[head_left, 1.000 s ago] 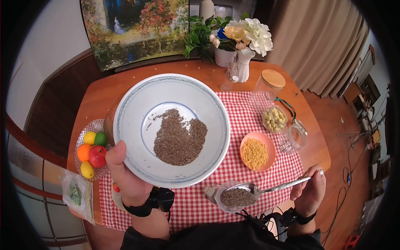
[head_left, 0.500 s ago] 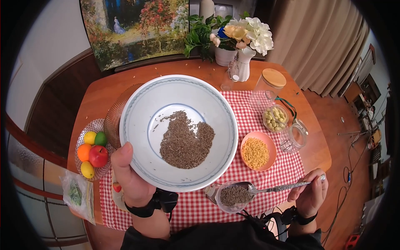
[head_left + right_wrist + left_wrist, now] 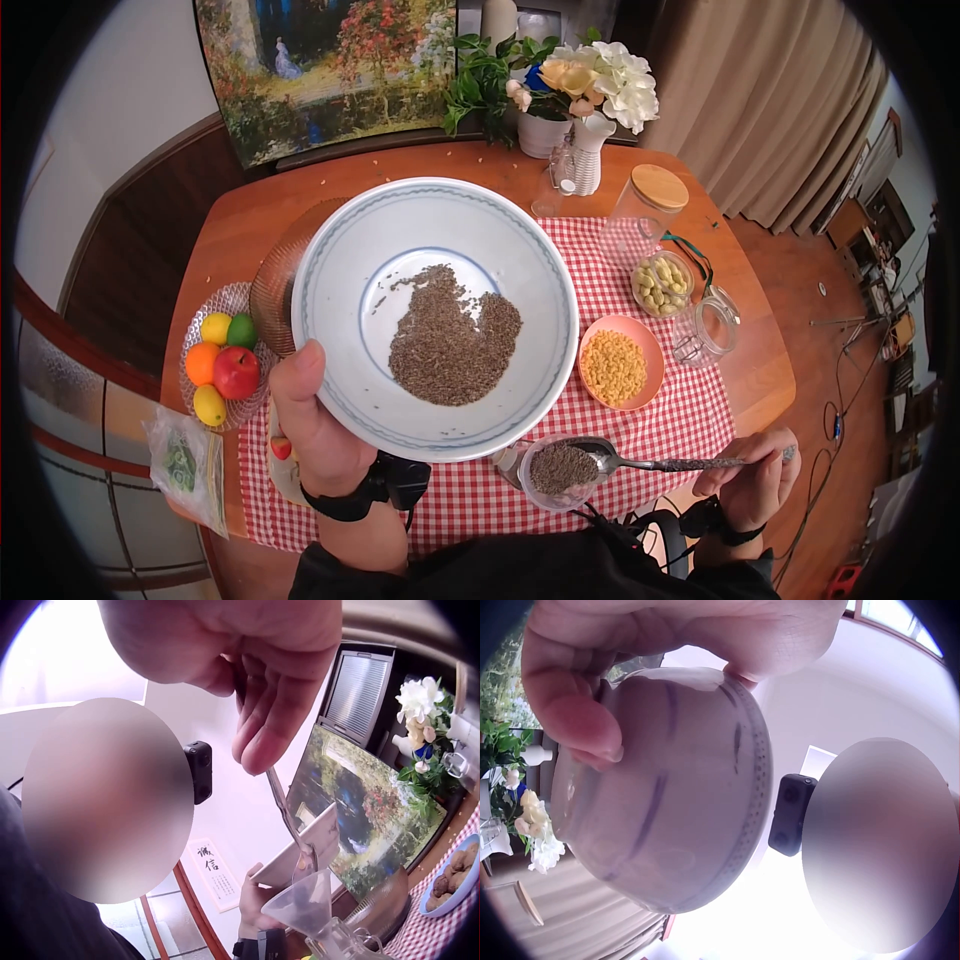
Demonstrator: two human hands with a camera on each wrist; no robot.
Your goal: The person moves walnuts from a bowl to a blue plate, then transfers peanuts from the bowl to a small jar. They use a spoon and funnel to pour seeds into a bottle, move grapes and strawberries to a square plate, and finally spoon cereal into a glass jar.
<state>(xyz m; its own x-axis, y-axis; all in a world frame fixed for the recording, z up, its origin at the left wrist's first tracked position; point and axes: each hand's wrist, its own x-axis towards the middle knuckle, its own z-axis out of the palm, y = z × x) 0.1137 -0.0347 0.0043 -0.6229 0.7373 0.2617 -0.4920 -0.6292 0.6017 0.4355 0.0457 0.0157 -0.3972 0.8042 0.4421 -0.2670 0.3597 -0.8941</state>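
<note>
- Two hands are at work for me: my left hand [image 3: 325,430] grips the big white bowl [image 3: 350,260], thumb on its rim, and my right hand [image 3: 750,480] pinches the spoon [image 3: 690,464] with bent fingers.
- The bowl has moved a bit to the right since the first look, held up with brown seeds [image 3: 450,350] in it.
- The spoon has slid back right; its tip is still at the funnel [image 3: 300,904], which has seeds inside and sits on a glass bottle [image 3: 341,941].
- The bowl blocks part of the brown glass dish [image 3: 278,290].
- The pink dish [image 3: 655,360] of yellow bits is near the spoon.
</note>
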